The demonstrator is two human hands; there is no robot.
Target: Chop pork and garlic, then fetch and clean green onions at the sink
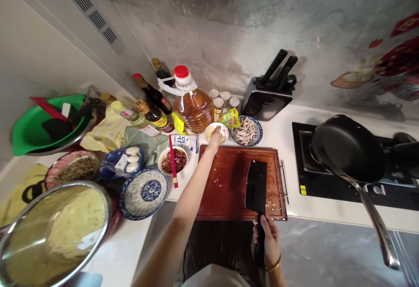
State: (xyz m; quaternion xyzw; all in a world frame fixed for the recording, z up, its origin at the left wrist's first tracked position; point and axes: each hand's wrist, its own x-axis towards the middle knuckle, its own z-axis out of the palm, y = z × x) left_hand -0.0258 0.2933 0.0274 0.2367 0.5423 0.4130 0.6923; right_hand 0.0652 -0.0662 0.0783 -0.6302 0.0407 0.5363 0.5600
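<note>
My right hand (269,234) is wrapped around the black handle of a cleaver (257,184), whose dark blade lies over the right part of a brown wooden cutting board (222,186). My left hand (216,135) reaches across the board into a small white bowl (208,135) with pale yellowish bits in it. Its fingers look bunched together, and what they hold, if anything, is hidden. Small pale scraps and wet specks dot the board. Beside the white bowl sits a blue-patterned bowl of sliced mushrooms (245,131). A green-yellow seasoning packet (230,118) leans behind them.
Left of the board stand a bowl of dark chopped meat (175,161) with red chopsticks (172,160), a patterned bowl (143,193) and a steel pot (108,208). Behind are an oil jug (194,108) and a knife block (266,99). A frying pan (348,147) rests on the stove.
</note>
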